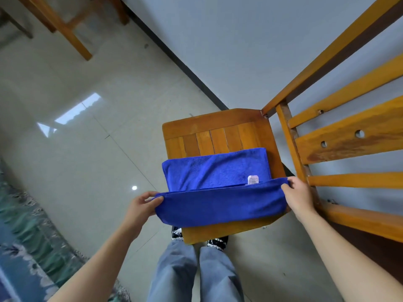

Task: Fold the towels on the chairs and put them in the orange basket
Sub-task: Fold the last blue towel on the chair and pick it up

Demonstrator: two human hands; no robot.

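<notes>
A blue towel (pixel 218 171) lies across the seat of a wooden chair (pixel 213 127), with a small white label (pixel 253 180) showing on it. Its near part is lifted and doubled over towards the far part. My left hand (pixel 141 205) pinches the towel's left corner just off the seat's left edge. My right hand (pixel 298 192) pinches the right corner beside the chair's backrest. The orange basket is not in view.
The chair's slatted backrest (pixel 340 140) rises at the right, close to a white wall (pixel 261 51). Another wooden chair's legs (pixel 72 29) stand at the top left on the tiled floor. A patterned rug (pixel 26 236) lies at the left. My legs are below the seat.
</notes>
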